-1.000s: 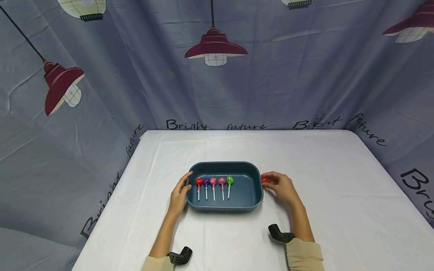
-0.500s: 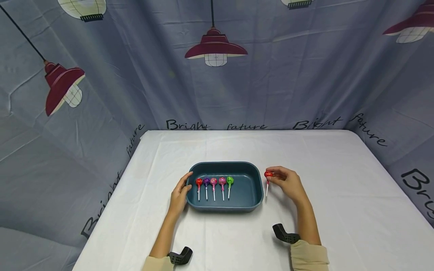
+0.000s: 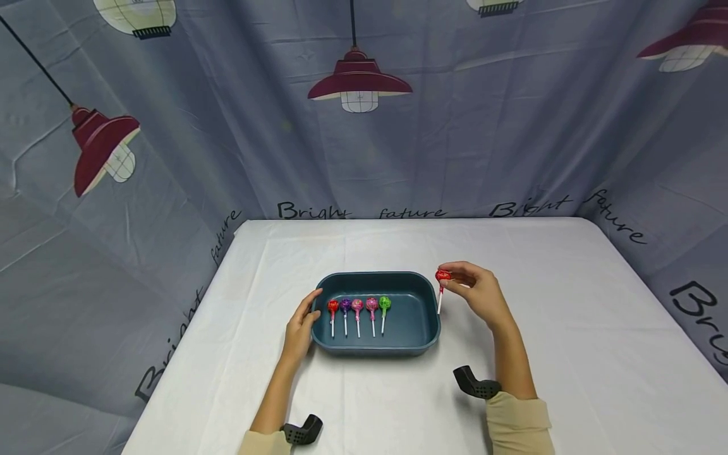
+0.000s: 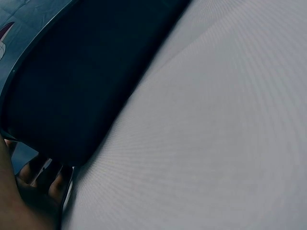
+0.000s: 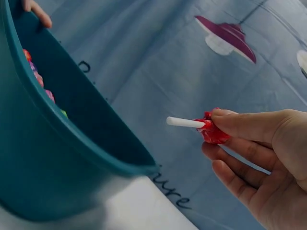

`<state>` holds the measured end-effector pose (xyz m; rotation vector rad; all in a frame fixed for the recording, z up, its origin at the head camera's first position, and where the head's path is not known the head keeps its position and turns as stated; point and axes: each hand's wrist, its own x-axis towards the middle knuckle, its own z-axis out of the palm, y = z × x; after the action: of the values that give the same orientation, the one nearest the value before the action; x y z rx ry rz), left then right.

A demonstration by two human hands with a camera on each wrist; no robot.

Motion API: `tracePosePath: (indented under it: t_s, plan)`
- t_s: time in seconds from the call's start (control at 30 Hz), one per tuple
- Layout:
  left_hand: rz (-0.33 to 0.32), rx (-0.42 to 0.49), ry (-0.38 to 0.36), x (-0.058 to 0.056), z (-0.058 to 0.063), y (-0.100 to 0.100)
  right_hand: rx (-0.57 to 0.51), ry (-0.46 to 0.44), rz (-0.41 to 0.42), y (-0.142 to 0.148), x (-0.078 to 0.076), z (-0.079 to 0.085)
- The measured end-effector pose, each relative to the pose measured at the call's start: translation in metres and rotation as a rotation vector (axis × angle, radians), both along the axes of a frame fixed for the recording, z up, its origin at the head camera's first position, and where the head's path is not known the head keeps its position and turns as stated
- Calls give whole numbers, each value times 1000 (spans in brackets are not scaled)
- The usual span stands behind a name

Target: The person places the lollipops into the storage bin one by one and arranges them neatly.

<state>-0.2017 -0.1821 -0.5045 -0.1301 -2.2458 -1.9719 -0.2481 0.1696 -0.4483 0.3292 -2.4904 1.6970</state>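
Observation:
A dark teal rectangular tray lies on the white table. My left hand holds its left end, fingertips over the rim. In the left wrist view, the left hand shows partly, against the dark tray wall. Between thumb and fingers, my right hand pinches a red-wrapped lollipop by its head, white stick pointing down, just above the tray's right rim. The right wrist view shows this lollipop's head close up. Inside the tray lie a red lollipop, a purple one, two pink ones and a green one.
The lollipops in the tray form a row across its left and middle, sticks toward the person. White cloth covers the table around the tray. A grey-blue curtain with printed lamps hangs behind and at both sides.
My right hand has lifted the red lollipop from beside the tray's right end, first moving right, then up and slightly back left to the rim. The left hand and tray have stayed put.

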Motion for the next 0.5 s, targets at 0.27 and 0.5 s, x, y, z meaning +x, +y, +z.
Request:
tracePosePath:
  t_s: [0.27, 0.5]
  plan:
    - [-2, 7, -21, 0, 0, -1, -2, -23, 75, -26, -3, 3]
    - [5, -6, -39, 0, 2, -1, -59, -46, 134, -50, -5, -2]
